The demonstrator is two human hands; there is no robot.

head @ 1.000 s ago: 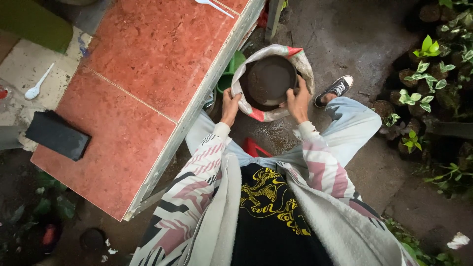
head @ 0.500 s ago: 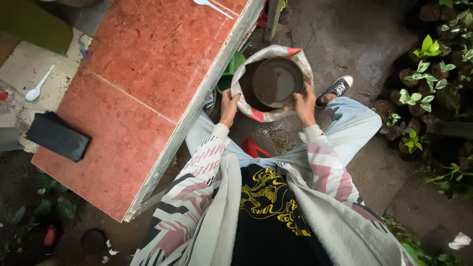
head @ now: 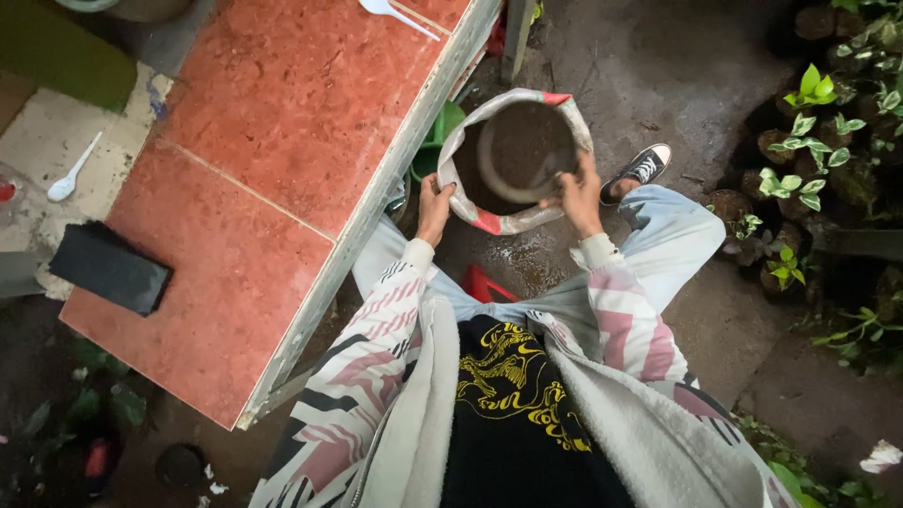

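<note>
- The sack of dark soil sits on the ground just beside the edge of the red-tiled counter, between your knees, with its white woven rim rolled down into a thick collar.
- A round dark pot rests in the mouth of the sack, tilted, and it looks heaped with the same dark soil; by that reading the filling is well along, perhaps near full.
- What seems left, judging from how things lie: the pot is not yet clear of the sack, and nothing has been planted in it. No seedling shows in or beside it.
- Your right hand has its grip closed on the near rim of the pot, fingers curled over the edge and thumb outside, so it is clamped on the pot rather than loose.
- Your left hand has its grip closed on the rolled collar of the sack at its left side, pinching the fabric; it touches the sack only, not the pot.
- Outward from there: a green container peeks out under the counter edge, touching the sack, and something red lies on the ground near your knee.
- Your shoe rests on the wet concrete floor just right of the sack.
- On the counter a black block lies near the far left edge, and a white plastic spoon lies at the top; both are well apart from your hands.
- Small leafy potted plants stand in rows along the right.
</note>
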